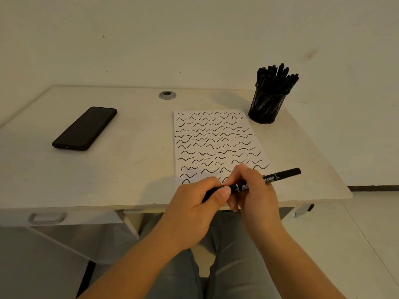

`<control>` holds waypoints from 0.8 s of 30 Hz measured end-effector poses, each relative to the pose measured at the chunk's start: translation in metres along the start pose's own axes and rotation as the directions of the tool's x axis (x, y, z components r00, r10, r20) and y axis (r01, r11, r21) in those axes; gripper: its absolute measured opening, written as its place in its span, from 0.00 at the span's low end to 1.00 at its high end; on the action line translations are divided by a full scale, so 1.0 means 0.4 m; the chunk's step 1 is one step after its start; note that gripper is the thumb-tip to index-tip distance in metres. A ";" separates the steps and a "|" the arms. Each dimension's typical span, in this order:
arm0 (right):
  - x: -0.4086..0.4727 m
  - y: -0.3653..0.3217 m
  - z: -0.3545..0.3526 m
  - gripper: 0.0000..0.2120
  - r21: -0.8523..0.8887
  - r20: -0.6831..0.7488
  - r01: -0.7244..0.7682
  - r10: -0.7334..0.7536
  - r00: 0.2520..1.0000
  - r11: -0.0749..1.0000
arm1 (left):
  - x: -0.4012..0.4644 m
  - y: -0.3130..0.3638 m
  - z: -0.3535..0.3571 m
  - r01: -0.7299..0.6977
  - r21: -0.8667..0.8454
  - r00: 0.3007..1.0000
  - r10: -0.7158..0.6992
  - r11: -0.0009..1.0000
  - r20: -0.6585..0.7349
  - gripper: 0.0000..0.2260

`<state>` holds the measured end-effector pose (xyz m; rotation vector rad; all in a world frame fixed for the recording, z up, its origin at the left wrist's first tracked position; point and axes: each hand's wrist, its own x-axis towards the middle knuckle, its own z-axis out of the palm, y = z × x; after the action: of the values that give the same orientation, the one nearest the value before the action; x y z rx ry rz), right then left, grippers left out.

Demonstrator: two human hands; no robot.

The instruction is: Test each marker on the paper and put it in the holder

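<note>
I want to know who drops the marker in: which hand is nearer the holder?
Right. The right hand sits below the holder, near the paper's lower right corner; the left hand is farther left.

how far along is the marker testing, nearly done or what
Looks well along: the paper is nearly covered with squiggles and the holder is packed with markers. In hand: one marker, gripped by the left hand and the right hand. Left: put it in the holder. No other loose markers show.

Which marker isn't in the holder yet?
The marker gripped by both hands over the paper's near edge; the others stand in the holder.
</note>
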<state>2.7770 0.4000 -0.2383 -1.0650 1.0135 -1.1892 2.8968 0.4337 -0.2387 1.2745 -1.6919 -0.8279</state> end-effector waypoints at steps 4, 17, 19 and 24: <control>-0.006 0.013 0.016 0.18 0.117 -0.119 -0.042 0.056 0.991 0.992 | -0.003 0.015 0.006 0.058 -0.058 0.998 -0.056 0.997 0.021 0.14; -0.032 0.053 0.031 0.19 0.178 -0.092 -0.061 0.078 0.993 0.982 | -0.023 0.000 -0.008 0.178 -0.037 0.978 -0.172 0.983 0.117 0.17; -0.027 0.039 0.026 0.18 0.100 -0.053 -0.042 0.048 0.997 0.994 | -0.022 0.004 -0.013 0.172 -0.077 0.977 -0.160 0.982 0.139 0.15; 0.006 0.025 -0.005 0.20 0.028 -0.041 0.015 -0.013 0.999 0.999 | 0.005 0.004 -0.027 0.121 -0.045 0.992 -0.120 0.992 0.021 0.10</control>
<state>2.7772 0.3982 -0.2484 -1.0305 1.0194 -1.2379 2.9056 0.4320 -0.2321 1.3516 -1.6130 -0.9477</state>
